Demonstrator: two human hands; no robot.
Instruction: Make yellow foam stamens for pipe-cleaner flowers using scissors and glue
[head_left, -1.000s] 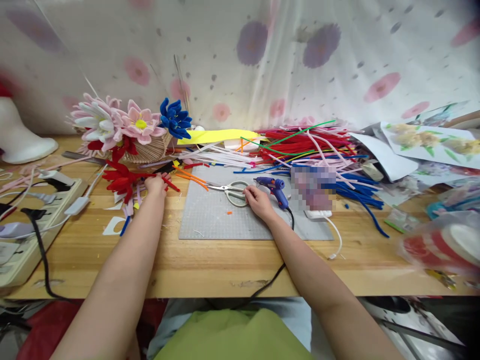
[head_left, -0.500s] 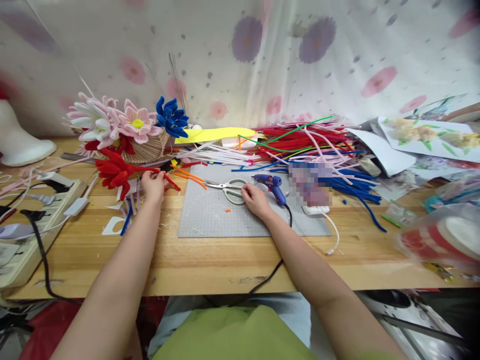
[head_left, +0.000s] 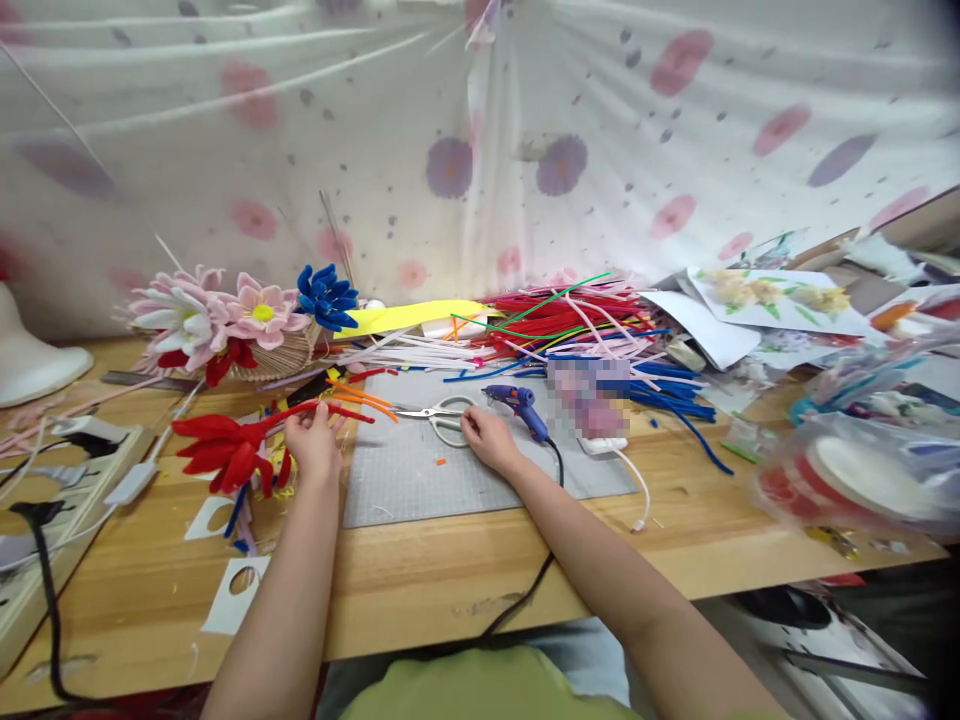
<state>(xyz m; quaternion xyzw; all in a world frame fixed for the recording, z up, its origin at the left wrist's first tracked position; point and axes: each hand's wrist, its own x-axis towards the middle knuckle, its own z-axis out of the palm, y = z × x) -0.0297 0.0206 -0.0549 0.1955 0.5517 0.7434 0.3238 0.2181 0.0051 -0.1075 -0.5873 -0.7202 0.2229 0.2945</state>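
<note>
My left hand is closed around the stem of a red fuzzy flower, whose petals point left above the table. The end of its red stem sticks out to the right of my fingers. On the grey cutting mat, my right hand has its fingers on the handle loops of a pair of scissors, blades pointing left. Orange pipe cleaners lie between my hands, near the blade tips. Just right of my right hand rests a blue glue gun.
Pipe cleaners in several colours are heaped at the back. Finished flowers stand back left, by a power strip. A phone-like blurred item lies on the mat. At right is a plastic-wrapped roll. The glue gun's black cord crosses the front edge.
The view has tilted up and shifted. My left hand has brought the red flower nearer to me and slightly right. My right hand stays on the scissors, which lie in the same place.
</note>
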